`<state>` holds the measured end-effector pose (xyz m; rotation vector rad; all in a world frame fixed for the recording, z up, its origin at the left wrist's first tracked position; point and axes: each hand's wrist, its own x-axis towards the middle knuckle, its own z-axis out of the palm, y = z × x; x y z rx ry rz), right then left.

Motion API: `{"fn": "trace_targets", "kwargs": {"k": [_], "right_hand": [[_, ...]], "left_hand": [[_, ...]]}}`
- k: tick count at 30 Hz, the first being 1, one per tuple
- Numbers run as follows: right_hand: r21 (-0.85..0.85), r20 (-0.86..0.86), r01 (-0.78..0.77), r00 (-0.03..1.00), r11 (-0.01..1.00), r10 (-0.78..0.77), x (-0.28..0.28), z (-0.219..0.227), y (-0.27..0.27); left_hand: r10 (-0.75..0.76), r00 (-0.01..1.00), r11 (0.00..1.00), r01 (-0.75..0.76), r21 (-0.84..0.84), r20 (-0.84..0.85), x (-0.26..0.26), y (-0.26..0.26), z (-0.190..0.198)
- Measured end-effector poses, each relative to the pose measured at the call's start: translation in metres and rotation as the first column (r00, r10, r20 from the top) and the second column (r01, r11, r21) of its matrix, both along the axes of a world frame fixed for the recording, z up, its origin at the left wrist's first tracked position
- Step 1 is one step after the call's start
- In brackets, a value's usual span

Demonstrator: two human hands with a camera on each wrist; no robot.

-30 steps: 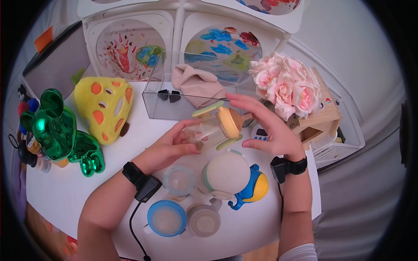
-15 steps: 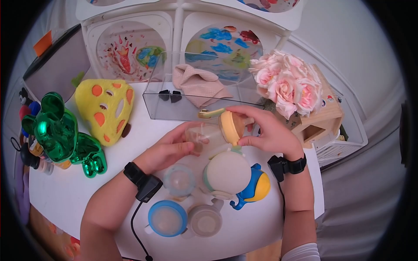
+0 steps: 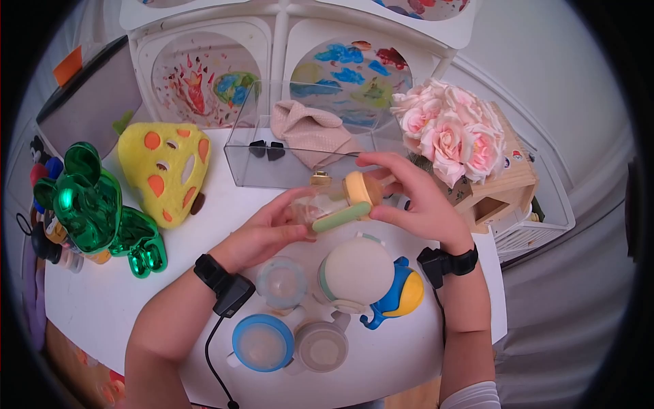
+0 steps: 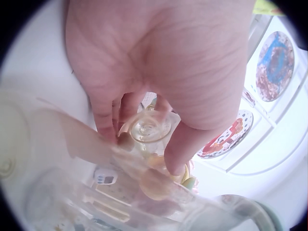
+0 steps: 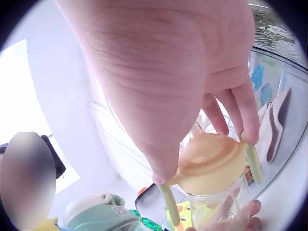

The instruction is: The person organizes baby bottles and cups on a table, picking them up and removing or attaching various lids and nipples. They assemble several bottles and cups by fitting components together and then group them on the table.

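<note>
Above the white table, a clear baby bottle (image 3: pixel 355 189) lies on its side in the air, its teat to the right. It has a yellow collar and green side handles (image 3: pixel 343 217). My left hand (image 3: pixel 262 228) grips the clear body near the base. At the collar, my right hand (image 3: pixel 426 208) has its thumb on one side and fingers on the other. In the right wrist view, its thumb and a finger press the upper ends of both handles (image 5: pixel 169 204). Below stand a cup with a pale-blue rim (image 3: pixel 281 281) and a white-topped round container (image 3: pixel 357 269).
Nearer me are a blue-rimmed cup (image 3: pixel 262 342), a grey cup (image 3: pixel 320 345) and a blue-yellow toy (image 3: pixel 402 293). Behind stands a clear box (image 3: pixel 235 167) with pink cloth (image 3: pixel 310 133). A green bear figure (image 3: pixel 88 204) and yellow plush (image 3: pixel 163 170) are left; pink flowers (image 3: pixel 449 133) right.
My right hand has come in from spread fingers to the bottle's collar. The bottle has turned about its length, bringing a green handle round to the near side; my left hand keeps its grip.
</note>
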<state>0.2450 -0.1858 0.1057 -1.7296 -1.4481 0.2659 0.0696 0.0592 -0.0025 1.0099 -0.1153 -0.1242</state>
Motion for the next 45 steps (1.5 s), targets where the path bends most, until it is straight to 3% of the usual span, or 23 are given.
{"fn": "trace_targets", "kwargs": {"k": [2, 4, 8, 11, 12, 13, 14, 16, 20, 22, 29, 31, 32, 34, 35, 38, 40, 44, 45], "right_hand": [[-0.034, 0.052, 0.027, 0.998, 0.999, -0.025, -0.002, 0.000, 0.001], [-0.173, -0.131, 0.115, 0.982, 0.978, -0.138, -0.005, 0.001, 0.000], [-0.200, -0.244, 0.170, 0.945, 0.965, -0.217, -0.007, 0.010, -0.001], [-0.127, -0.288, 0.228, 0.923, 0.965, -0.256, -0.003, 0.011, -0.005], [-0.059, -0.077, 0.133, 0.988, 0.989, -0.137, -0.002, 0.014, -0.005], [-0.012, 0.146, 0.024, 0.989, 1.000, -0.022, -0.001, 0.016, -0.005], [-0.014, 0.147, 0.023, 0.989, 1.000, -0.021, 0.001, 0.017, -0.004], [-0.028, 0.224, -0.189, 0.956, 0.982, 0.190, 0.005, 0.016, -0.001], [-0.137, 0.199, -0.203, 0.953, 0.970, 0.227, 0.001, 0.008, 0.000], [-0.156, 0.143, -0.150, 0.975, 0.976, 0.173, -0.001, 0.008, 0.000], [-0.197, -0.014, -0.060, 0.998, 0.979, 0.058, 0.002, 0.006, -0.005], [-0.283, -0.045, 0.107, 0.991, 0.953, -0.125, 0.005, 0.004, -0.004], [-0.283, -0.046, 0.106, 0.991, 0.953, -0.124, 0.010, -0.001, -0.005], [-0.041, -0.125, -0.004, 0.992, 0.999, -0.001, 0.019, -0.007, -0.007], [-0.039, -0.123, -0.004, 0.992, 0.999, -0.001, 0.019, -0.007, -0.008], [-0.006, -0.010, -0.020, 1.000, 1.000, 0.019, 0.009, 0.007, -0.005], [-0.122, 0.226, -0.124, 0.963, 0.985, 0.149, 0.005, 0.015, -0.003], [-0.175, 0.079, -0.117, 0.988, 0.978, 0.132, 0.000, 0.005, -0.001], [-0.172, -0.034, -0.084, 0.996, 0.982, 0.079, -0.001, 0.005, -0.001]], "left_hand": [[-0.002, 1.000, 0.999, 0.002, 0.038, 0.016, 0.000, -0.003, 0.005], [-0.007, 1.000, 0.997, 0.004, 0.078, 0.030, 0.001, -0.004, 0.006], [-0.021, 1.000, 0.999, 0.021, 0.045, -0.007, 0.001, -0.002, 0.007], [-0.008, 1.000, 1.000, 0.008, 0.015, -0.009, 0.000, -0.001, 0.006], [-0.001, 1.000, 1.000, 0.001, -0.008, -0.018, 0.000, -0.001, 0.004], [0.000, 1.000, 1.000, 0.000, -0.010, -0.017, 0.000, 0.000, 0.003], [-0.004, 1.000, 1.000, 0.003, -0.027, -0.022, 0.001, 0.001, 0.002], [-0.006, 1.000, 0.999, 0.005, -0.043, -0.027, 0.001, 0.002, 0.000], [-0.025, 0.998, 0.994, 0.020, -0.111, -0.049, 0.000, 0.003, 0.001], [-0.047, 0.997, 0.991, 0.039, -0.126, -0.058, 0.000, 0.004, 0.001], [-0.034, 0.999, 0.999, 0.034, -0.009, 0.001, -0.002, -0.002, 0.007], [-0.007, 1.000, 1.000, 0.007, -0.007, 0.008, -0.001, -0.002, 0.006], [-0.008, 1.000, 0.999, 0.008, -0.034, -0.001, 0.001, 0.001, 0.002], [-0.008, 1.000, 0.998, 0.008, -0.059, -0.007, 0.001, 0.002, 0.000], [0.008, 1.000, 0.998, -0.008, -0.059, -0.014, 0.001, 0.002, 0.001], [0.016, 1.000, 0.996, -0.017, -0.085, -0.009, 0.003, 0.003, 0.000], [0.009, 1.000, 0.994, -0.009, -0.109, 0.000, 0.003, 0.003, -0.001], [0.013, 1.000, 0.994, -0.014, -0.111, -0.015, 0.001, 0.003, 0.000], [0.012, 1.000, 0.994, -0.014, -0.104, -0.019, 0.001, 0.003, 0.001]]}}
